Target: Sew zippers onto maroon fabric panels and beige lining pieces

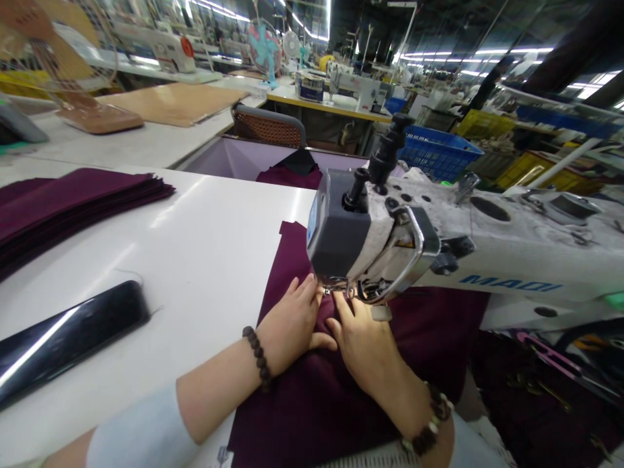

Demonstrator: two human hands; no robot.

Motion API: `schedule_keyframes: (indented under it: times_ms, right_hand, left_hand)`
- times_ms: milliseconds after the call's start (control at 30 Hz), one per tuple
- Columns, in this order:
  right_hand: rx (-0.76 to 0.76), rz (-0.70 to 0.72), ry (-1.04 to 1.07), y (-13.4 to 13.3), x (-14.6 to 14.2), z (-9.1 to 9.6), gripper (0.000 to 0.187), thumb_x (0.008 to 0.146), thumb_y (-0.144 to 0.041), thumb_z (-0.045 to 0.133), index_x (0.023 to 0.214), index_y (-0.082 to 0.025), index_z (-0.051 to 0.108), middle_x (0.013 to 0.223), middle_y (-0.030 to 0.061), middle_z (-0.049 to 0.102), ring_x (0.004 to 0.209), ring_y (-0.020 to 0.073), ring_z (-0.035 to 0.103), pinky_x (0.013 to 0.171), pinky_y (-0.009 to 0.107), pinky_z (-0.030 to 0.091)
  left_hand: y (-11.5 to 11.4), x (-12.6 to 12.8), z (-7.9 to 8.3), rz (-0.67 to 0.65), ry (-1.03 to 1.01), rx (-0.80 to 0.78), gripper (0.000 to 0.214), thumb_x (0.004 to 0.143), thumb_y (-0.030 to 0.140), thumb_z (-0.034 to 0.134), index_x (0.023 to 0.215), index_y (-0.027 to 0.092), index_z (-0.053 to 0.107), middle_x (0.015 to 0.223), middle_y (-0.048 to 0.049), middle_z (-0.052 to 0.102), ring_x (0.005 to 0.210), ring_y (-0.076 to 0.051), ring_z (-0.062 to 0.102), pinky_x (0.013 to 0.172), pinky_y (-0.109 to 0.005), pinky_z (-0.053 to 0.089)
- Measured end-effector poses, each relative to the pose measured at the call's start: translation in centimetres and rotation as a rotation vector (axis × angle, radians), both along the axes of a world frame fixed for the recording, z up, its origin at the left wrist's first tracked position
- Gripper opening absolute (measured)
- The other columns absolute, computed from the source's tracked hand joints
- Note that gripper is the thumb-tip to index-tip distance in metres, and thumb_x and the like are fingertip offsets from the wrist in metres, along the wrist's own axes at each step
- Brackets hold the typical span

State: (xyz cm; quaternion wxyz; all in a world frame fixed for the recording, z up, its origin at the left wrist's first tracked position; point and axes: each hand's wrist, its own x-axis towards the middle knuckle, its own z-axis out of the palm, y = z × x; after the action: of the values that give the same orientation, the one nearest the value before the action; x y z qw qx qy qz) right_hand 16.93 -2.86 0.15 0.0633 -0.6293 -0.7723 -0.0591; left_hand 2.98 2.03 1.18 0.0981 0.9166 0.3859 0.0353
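Note:
A dark maroon fabric piece (312,390) lies on the white table under the head of a white sewing machine (390,240). My left hand (292,322) rests flat on the fabric, fingers stretched toward the presser foot (336,286). Beside it, my right hand (363,341) also lies flat on the cloth, its fingertips right at the foot. Both wrists wear dark bead bracelets. The needle itself is hidden by the machine head.
A stack of maroon fabric pieces (63,208) sits at the far left of the white table (205,260). A glossy black object (63,335) lies near the left edge. Behind are a chair (268,127), blue crates (436,153) and other sewing stations.

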Motion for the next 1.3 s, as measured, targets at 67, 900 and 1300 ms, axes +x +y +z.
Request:
schedule_keyframes:
  times_ms: [67, 900, 1300]
  right_hand:
    - [0.008, 0.008, -0.008, 0.1, 0.0, -0.1, 0.045, 0.081, -0.029, 0.057, 0.122, -0.012, 0.05, 0.118, 0.0143, 0.056, 0.107, 0.0342, 0.049, 0.087, 0.052, 0.043]
    - [0.002, 0.123, 0.15, -0.2, 1.4, 0.7, 0.031, 0.089, -0.024, 0.041, 0.116, -0.014, 0.051, 0.116, 0.0119, 0.057, 0.107, 0.026, 0.053, 0.09, 0.045, 0.043]
    - [0.5, 0.316, 0.023, 2.3, 12.6, -4.9, 0.025, 0.085, -0.034, 0.044, 0.099, -0.027, 0.063, 0.089, 0.006, 0.067, 0.093, 0.0258, 0.06, 0.083, 0.04, 0.045]
  left_hand:
    - [0.1, 0.0, 0.1, 0.008, -0.009, -0.022, 0.092, 0.058, 0.061, 0.067, 0.123, 0.0, 0.044, 0.13, -0.0275, 0.041, 0.126, -0.036, 0.032, 0.104, -0.049, 0.027]
    - [-1.6, -1.7, 0.6, -0.077, -0.007, -0.081, 0.101, 0.063, 0.069, 0.058, 0.13, -0.003, 0.035, 0.135, -0.0306, 0.032, 0.129, -0.039, 0.025, 0.103, -0.057, 0.023]
    - [13.2, -6.9, 2.2, 0.439, -0.096, 0.241, 0.052, 0.089, 0.039, 0.046, 0.125, 0.002, 0.043, 0.133, -0.0283, 0.038, 0.125, -0.04, 0.032, 0.096, -0.065, 0.022]
